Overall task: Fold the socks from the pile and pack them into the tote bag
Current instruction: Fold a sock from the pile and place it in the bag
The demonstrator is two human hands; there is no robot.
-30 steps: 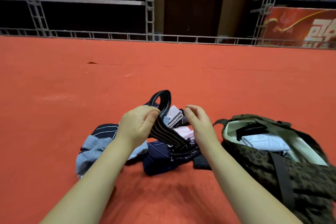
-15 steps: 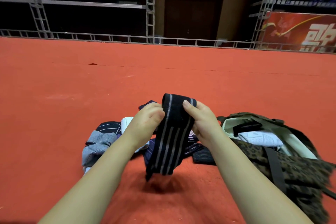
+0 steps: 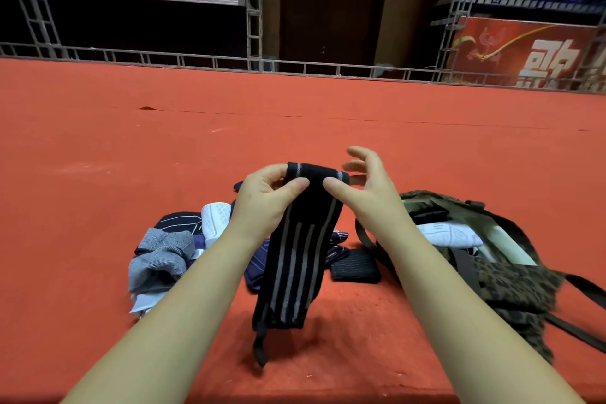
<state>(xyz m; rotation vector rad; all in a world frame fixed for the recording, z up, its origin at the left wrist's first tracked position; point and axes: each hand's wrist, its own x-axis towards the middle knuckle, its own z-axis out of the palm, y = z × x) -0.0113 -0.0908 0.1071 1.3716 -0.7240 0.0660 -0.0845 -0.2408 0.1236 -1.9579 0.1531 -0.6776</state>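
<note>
Black striped sock [image 3: 296, 259] pinched by left hand [image 3: 262, 203]; right hand [image 3: 364, 187] splayed; pile [image 3: 170, 249], tote bag [image 3: 511, 275] behind.

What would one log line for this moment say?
left hand: pinches striped sock | right hand: thumb on sock, fingers spread | pile: remains | tote bag: open
</note>
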